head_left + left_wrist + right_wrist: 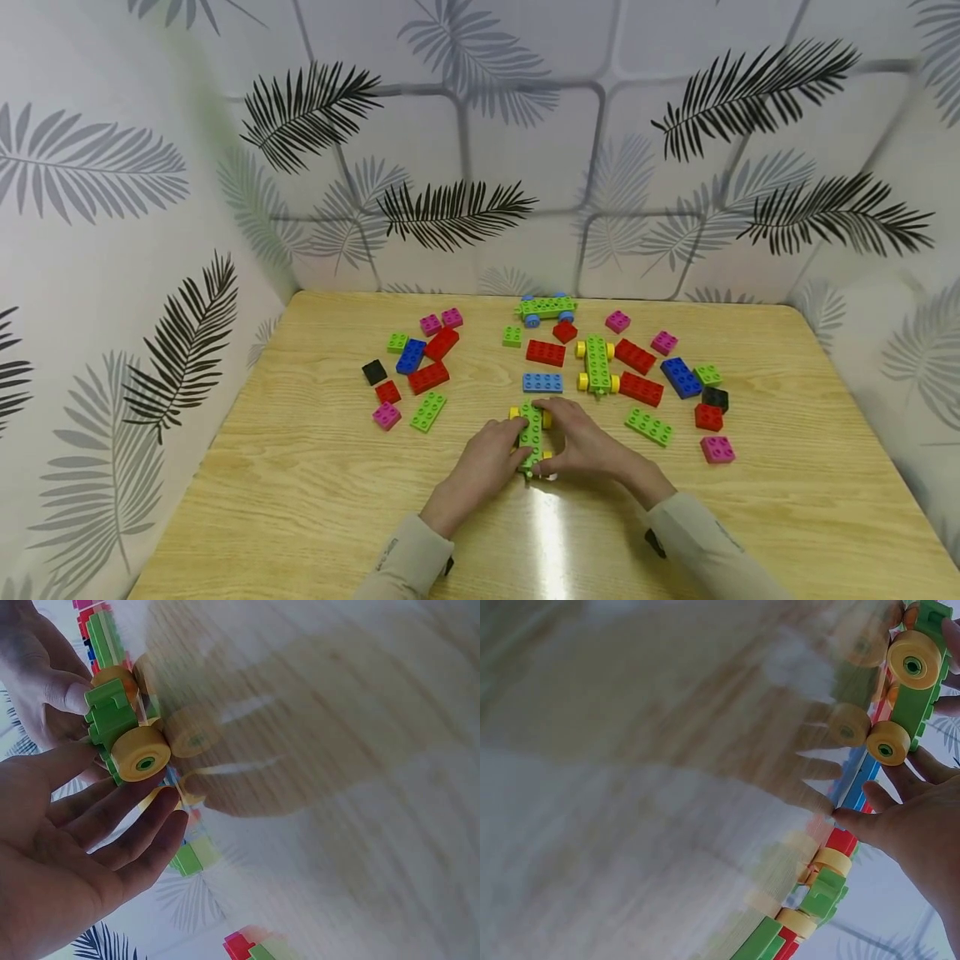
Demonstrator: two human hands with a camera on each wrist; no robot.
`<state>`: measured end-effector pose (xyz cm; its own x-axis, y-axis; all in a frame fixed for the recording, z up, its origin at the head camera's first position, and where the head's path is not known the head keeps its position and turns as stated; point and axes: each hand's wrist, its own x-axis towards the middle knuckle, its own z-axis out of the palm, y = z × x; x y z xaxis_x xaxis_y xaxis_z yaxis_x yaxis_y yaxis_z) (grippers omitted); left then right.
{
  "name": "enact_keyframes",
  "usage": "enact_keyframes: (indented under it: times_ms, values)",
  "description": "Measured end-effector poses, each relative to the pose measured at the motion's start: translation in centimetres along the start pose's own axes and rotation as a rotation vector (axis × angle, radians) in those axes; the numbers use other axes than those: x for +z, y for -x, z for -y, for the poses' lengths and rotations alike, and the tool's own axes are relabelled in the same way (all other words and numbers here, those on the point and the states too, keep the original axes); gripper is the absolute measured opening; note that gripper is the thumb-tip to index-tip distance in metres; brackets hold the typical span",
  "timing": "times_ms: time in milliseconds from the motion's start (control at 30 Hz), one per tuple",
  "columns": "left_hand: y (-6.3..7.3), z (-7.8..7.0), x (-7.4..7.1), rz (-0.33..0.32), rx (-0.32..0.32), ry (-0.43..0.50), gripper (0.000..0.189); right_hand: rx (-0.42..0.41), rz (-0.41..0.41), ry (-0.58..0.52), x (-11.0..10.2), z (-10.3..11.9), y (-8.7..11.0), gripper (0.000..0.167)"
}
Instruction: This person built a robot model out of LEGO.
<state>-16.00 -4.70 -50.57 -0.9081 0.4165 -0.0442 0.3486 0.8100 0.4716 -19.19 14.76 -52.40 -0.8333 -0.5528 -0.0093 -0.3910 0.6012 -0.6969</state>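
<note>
Near the middle of the table, a long green toy car base [531, 437] with yellow wheels [141, 754] lies between both hands, studs up. My left hand [491, 454] holds it along its left side, thumb towards the near end. From the other side my right hand [581, 442] grips it, fingers at the far end and thumb at the near end. In the right wrist view, the fingertips of the right hand [922, 825] reach the base beside a yellow wheel [889, 743]. Just beyond the base lies a light blue brick [543, 382].
A second yellow-wheeled base [597, 367] and a blue-wheeled base [547, 309] stand farther back. Several loose bricks lie on both sides, including a red brick [429, 377] at left and a pink brick [717, 450] at right. A patterned wall [525, 258] rises behind the table.
</note>
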Motion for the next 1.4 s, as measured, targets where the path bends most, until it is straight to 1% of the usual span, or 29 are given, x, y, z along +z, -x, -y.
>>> enact_keyframes:
  times_ms: [167,333,533,633,733,833,933,1000,1100,1167,1233,1300,1400]
  values:
    - [0.0,0.1,-0.1,0.001,0.005,0.001,0.041,0.029,0.011,-0.03,0.1,0.0,0.0,0.096]
    - [0.0,0.4,-0.1,0.014,0.003,0.013,0.041,0.03,0.01,-0.039,0.2,0.0,0.1,0.097]
    - [0.1,0.4,-0.4,0.037,0.011,0.063,0.042,0.042,0.015,-0.05,0.3,0.0,0.4,0.097]
    - [0.4,0.6,-0.9,0.038,0.013,0.093,0.041,0.055,0.019,-0.047,0.4,-0.1,0.5,0.097]
    - [1.0,1.3,-2.0,0.011,0.012,0.1,0.039,0.049,0.023,-0.037,0.4,-0.1,0.5,0.097]
    - [1.5,2.5,-3.6,-0.061,0.011,0.064,0.036,0.034,0.024,-0.027,0.5,0.0,0.5,0.097]
    - [2.1,4.3,-5.3,-0.166,0.004,0.006,0.033,0.025,0.019,-0.03,0.5,0.1,0.5,0.097]
    - [2.7,5.8,-6.3,-0.236,-0.023,-0.031,0.033,0.025,0.022,-0.038,0.4,0.1,0.6,0.098]
    - [3.7,8.2,-7.3,-0.312,-0.072,-0.065,0.035,0.026,0.032,-0.044,0.4,0.1,0.6,0.097]
    - [4.4,9.6,-7.7,-0.341,-0.104,-0.079,0.035,0.031,0.037,-0.036,0.4,0.0,0.5,0.097]
    - [4.9,10.8,-7.9,-0.356,-0.129,-0.09,0.033,0.035,0.037,-0.028,0.4,-0.1,0.4,0.096]
    - [5.4,11.7,-8.1,-0.363,-0.151,-0.099,0.033,0.038,0.038,-0.029,0.4,-0.1,0.4,0.096]
    - [5.8,12.9,-8.1,-0.354,-0.176,-0.122,0.032,0.043,0.045,-0.039,0.3,-0.1,0.4,0.096]
